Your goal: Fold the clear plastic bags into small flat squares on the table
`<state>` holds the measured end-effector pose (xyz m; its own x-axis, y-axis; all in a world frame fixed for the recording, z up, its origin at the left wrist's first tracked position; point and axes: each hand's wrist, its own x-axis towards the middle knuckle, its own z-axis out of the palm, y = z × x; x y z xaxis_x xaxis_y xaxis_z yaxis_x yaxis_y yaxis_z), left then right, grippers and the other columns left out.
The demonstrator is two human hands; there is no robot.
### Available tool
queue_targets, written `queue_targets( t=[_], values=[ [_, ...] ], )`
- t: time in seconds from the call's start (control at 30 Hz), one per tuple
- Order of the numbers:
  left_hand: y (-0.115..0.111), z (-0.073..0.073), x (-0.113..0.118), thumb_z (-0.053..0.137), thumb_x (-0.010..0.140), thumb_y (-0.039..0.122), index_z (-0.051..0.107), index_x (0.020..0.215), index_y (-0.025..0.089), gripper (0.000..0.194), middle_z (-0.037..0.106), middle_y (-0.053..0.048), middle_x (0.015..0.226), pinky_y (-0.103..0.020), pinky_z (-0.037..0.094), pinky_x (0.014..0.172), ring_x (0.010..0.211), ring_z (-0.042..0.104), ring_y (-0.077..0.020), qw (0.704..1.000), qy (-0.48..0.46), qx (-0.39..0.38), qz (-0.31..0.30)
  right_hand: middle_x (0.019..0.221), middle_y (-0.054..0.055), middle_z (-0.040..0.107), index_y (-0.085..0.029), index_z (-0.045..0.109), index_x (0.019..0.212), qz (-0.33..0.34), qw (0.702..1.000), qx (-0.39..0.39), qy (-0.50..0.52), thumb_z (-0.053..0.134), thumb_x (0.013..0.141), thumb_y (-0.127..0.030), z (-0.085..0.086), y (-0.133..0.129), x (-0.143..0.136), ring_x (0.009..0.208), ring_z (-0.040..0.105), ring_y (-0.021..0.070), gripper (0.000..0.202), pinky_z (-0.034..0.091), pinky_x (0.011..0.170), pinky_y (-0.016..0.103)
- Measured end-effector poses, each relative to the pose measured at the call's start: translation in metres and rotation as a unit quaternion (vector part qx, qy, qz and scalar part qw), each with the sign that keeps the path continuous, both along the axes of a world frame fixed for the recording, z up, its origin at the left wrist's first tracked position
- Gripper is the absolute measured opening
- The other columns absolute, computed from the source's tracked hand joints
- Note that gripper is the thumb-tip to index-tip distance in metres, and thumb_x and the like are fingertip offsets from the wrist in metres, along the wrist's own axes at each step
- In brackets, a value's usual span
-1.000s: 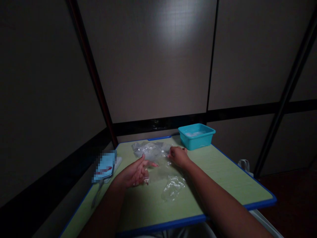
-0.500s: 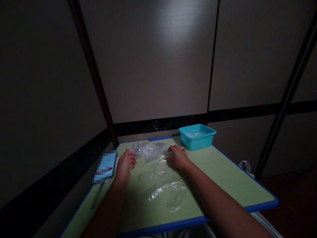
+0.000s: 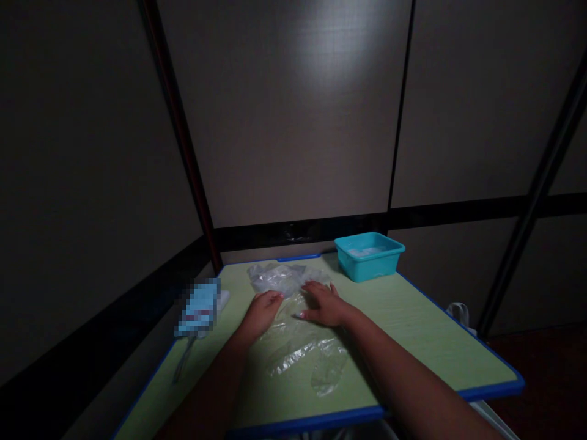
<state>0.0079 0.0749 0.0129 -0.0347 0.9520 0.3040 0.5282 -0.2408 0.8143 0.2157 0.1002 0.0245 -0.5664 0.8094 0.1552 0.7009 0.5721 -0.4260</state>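
Observation:
A crumpled clear plastic bag (image 3: 305, 354) lies spread over the middle of the table, its bunched, greyish part (image 3: 273, 278) toward the back. At the bag's left edge is my left hand (image 3: 262, 313), closed, with the thumb on top and most fingers hidden beneath; it appears to pinch the film. My right hand (image 3: 323, 304) rests palm down on the plastic, fingers and thumb apart, holding nothing.
A turquoise basin (image 3: 370, 266) with something whitish inside stands at the back right of the green table (image 3: 413, 330). On the left edge lies a blurred, phone-like thing (image 3: 199, 308) with a strap. Wall panels rise behind.
My left hand has moved right to the bag's edge and closed. My right hand has shifted slightly left and flattened onto the plastic, its fingers spreading.

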Motion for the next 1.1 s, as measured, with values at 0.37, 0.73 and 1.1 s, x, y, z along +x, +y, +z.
queue_targets(
  t=[0.37, 0.73, 1.1],
  values=[
    [-0.003, -0.006, 0.009, 0.061, 0.07, 0.033, 0.064, 0.078, 0.023, 0.014, 0.061, -0.004, 0.091, -0.035, 0.03, 0.09, 0.099, 0.046, -0.0234, 0.985, 0.168, 0.037, 0.023, 0.143, 0.012, -0.015, -0.018, -0.01, 0.138, 0.041, 0.982, -0.104, -0.151, 0.056, 0.058, -0.067, 0.003, -0.004, 0.001, 0.13, -0.016, 0.0275, 0.114, -0.015, 0.093, 0.061],
    [-0.003, -0.001, 0.009, 0.069, 0.058, 0.032, 0.053, 0.055, 0.019, 0.021, 0.056, -0.001, 0.07, -0.028, 0.034, 0.076, 0.082, 0.049, -0.0198, 0.994, 0.102, 0.036, -0.022, 0.143, 0.011, -0.016, -0.023, -0.011, 0.137, 0.059, 0.977, -0.123, -0.161, 0.06, 0.057, -0.064, 0.006, -0.007, 0.001, 0.129, -0.018, 0.0287, 0.115, -0.014, 0.092, 0.063],
    [0.006, 0.0, -0.011, 0.056, 0.069, 0.042, 0.044, 0.047, 0.019, 0.033, 0.043, 0.004, 0.046, -0.022, 0.031, 0.05, 0.05, 0.046, -0.0138, 0.999, 0.022, 0.019, 0.04, 0.143, 0.011, -0.018, -0.025, -0.012, 0.137, 0.047, 0.977, -0.131, -0.162, 0.061, 0.056, -0.063, 0.007, -0.006, 0.002, 0.129, -0.017, 0.0288, 0.116, -0.013, 0.092, 0.063]
  ],
)
